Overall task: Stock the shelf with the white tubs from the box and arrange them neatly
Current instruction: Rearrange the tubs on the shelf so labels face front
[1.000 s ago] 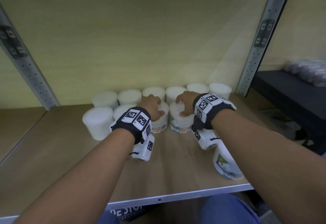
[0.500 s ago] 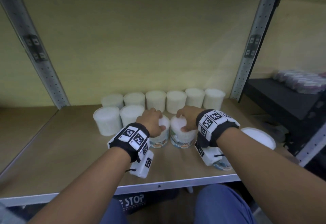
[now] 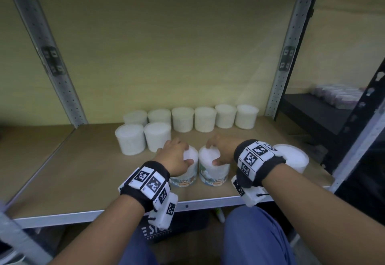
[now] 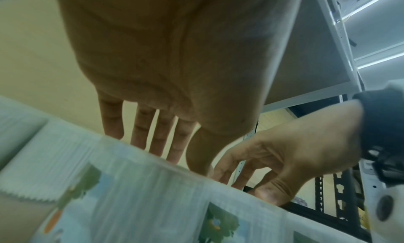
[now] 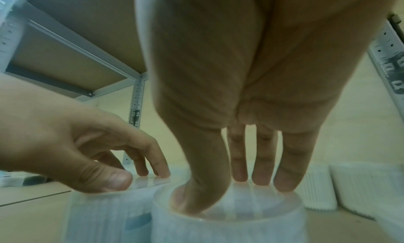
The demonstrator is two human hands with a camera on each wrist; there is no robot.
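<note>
Two white tubs with printed labels stand side by side near the front of the wooden shelf (image 3: 83,171). My left hand (image 3: 180,154) clasps the left tub (image 3: 188,174) from above, thumb on the near rim and fingers over the far rim. My right hand (image 3: 217,152) grips the right tub (image 3: 214,173) the same way. The right wrist view shows the right hand (image 5: 229,186) on its tub's lid (image 5: 229,220). In the left wrist view, the left hand (image 4: 170,151) reaches over its tub (image 4: 131,195).
Several white tubs (image 3: 204,118) line the back wall, with two more (image 3: 130,139) in front at the left. Another tub (image 3: 293,157) sits at the right, behind my right wrist. Metal uprights (image 3: 285,56) flank the bay. A dark box (image 3: 166,231) lies below the shelf.
Both hands have slid their tubs toward the shelf's front edge, away from the second row. My head has pulled back, so more of the shelf bay shows.
</note>
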